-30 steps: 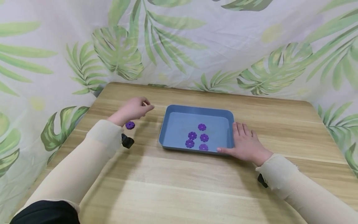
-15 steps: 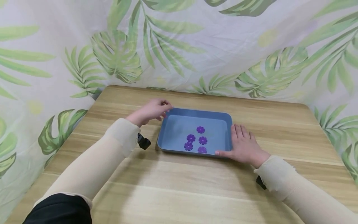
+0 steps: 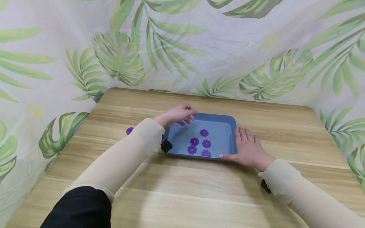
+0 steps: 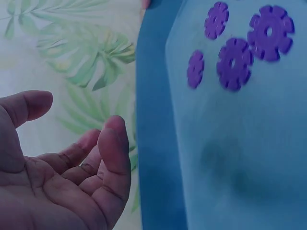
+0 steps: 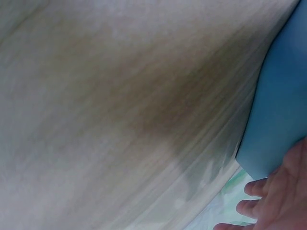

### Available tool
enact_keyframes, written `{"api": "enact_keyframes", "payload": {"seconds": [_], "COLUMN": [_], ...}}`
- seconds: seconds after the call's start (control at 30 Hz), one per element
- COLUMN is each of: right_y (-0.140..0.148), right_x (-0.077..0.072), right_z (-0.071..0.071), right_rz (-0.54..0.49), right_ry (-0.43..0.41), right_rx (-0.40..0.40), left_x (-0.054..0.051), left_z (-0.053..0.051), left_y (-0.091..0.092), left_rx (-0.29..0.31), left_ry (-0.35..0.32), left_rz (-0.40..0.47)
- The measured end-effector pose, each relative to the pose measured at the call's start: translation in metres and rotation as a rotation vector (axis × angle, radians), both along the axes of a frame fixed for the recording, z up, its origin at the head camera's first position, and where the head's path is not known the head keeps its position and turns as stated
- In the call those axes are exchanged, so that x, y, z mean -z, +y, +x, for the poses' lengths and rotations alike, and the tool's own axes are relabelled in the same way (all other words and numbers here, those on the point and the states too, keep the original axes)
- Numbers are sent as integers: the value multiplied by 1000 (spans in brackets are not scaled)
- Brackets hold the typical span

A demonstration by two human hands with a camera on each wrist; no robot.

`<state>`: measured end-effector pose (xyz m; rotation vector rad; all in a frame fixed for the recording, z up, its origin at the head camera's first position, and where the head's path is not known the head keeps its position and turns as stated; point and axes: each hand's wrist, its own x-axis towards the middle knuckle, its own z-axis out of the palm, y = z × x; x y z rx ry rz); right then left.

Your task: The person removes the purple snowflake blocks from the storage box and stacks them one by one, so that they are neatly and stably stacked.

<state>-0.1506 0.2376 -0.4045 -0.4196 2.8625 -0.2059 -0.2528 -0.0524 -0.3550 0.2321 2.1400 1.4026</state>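
Observation:
A blue rectangular tray (image 3: 219, 118) lies on the wooden table, with several purple notched discs (image 3: 206, 143) flat inside it, mostly toward the front. My left hand (image 3: 177, 114) is above the tray's back left part. In the left wrist view, the left hand (image 4: 72, 177) has loosely bent fingers and a thumb held apart, with nothing between them. My right hand (image 3: 249, 148) rests against the tray's right side, fingers extended along it and thumb at the front rim. Only part of the right hand (image 5: 283, 191) shows beside the tray wall in the right wrist view.
Another purple disc (image 3: 129, 130) lies on the table (image 3: 182, 190) left of the tray, near my left sleeve (image 3: 122, 158). A leaf-patterned cloth (image 3: 182, 47) hangs behind the table. Black wrist cameras sit under both cuffs.
From left of the tray, my left hand has moved rightward over its back left part. The left forearm briefly covered the loose disc, which shows again. My right hand stays against the tray.

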Motion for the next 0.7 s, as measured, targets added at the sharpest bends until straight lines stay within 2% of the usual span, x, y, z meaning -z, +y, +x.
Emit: {"api": "enact_keyframes", "payload": {"seconds": [0.13, 0.37, 0.53, 0.7], "right_y": [0, -2, -2, 1], "right_x": [0, -1, -2, 0], "right_z": [0, 2, 2, 1], "right_rz": [-2, -6, -11, -19], "right_ry": [5, 6, 10, 16], "right_rx": [-1, -13, -10, -11], "left_x": [8, 24, 26, 28], "left_z": [0, 2, 3, 0], "left_y": [17, 34, 39, 45], "left_rx": [26, 87, 116, 166], "left_ry": [-12, -11, 2, 38], "left_rz": [-26, -167, -210, -301]}}
